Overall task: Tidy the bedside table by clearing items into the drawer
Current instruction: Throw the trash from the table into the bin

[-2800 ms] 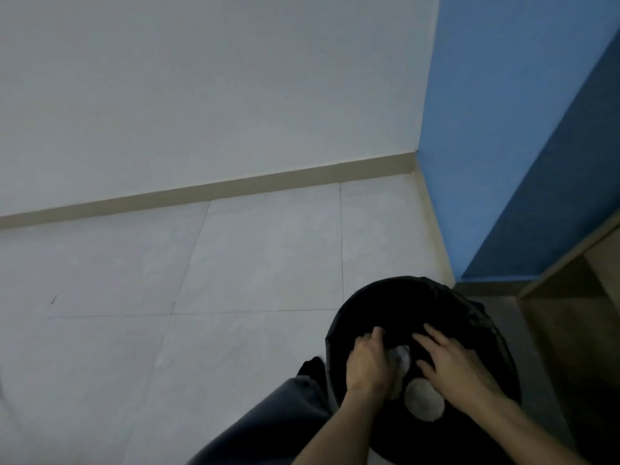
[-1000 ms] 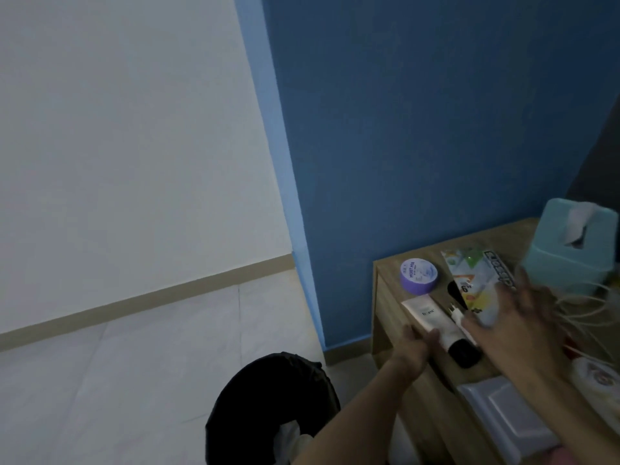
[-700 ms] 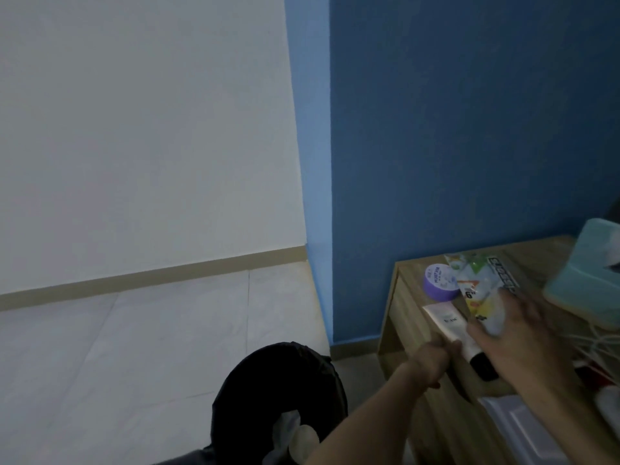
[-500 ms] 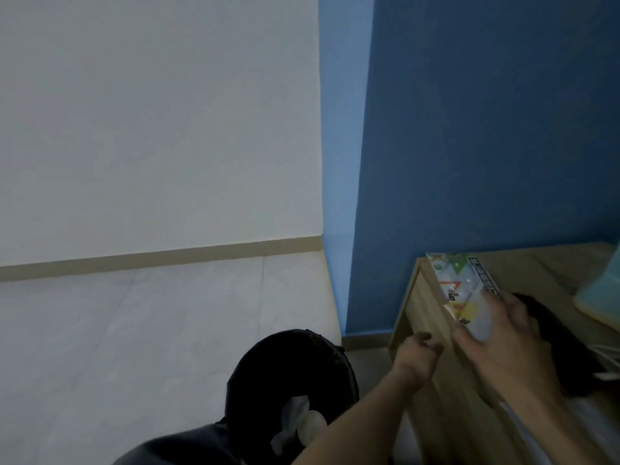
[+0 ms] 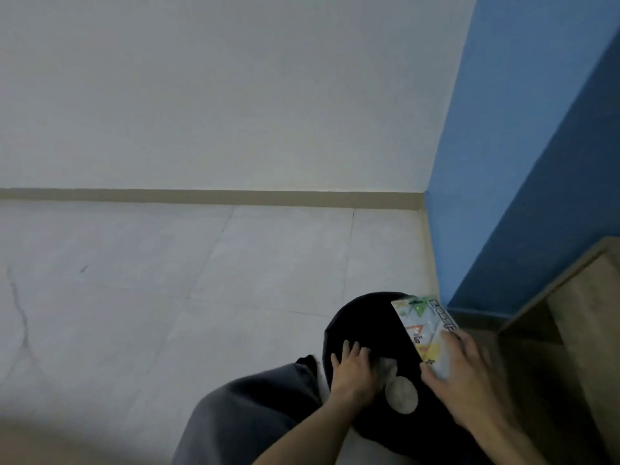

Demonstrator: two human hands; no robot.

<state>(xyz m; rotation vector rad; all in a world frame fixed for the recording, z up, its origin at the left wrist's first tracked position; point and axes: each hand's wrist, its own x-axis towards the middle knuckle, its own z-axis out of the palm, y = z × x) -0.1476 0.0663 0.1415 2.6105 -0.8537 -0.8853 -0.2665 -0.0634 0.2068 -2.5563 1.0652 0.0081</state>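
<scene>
While the right hand (image 5: 469, 384) grips a printed packet (image 5: 424, 330) over the black bin (image 5: 362, 320), three o'clock of the flat, spread-fingered left hand (image 5: 352, 370), no drawer shows; stowing looks undone.

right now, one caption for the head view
Right hand holds a printed packet over the black bin; left hand rests on it

Packet (image 5: 427, 333): off the table (image 5: 577, 317), now held in the right hand (image 5: 469, 387) over the black bin (image 5: 362, 317), its far end past the fingertips. Left hand (image 5: 352, 370): gone from the table's front edge to the bin's near rim, resting there left of the right hand.
</scene>
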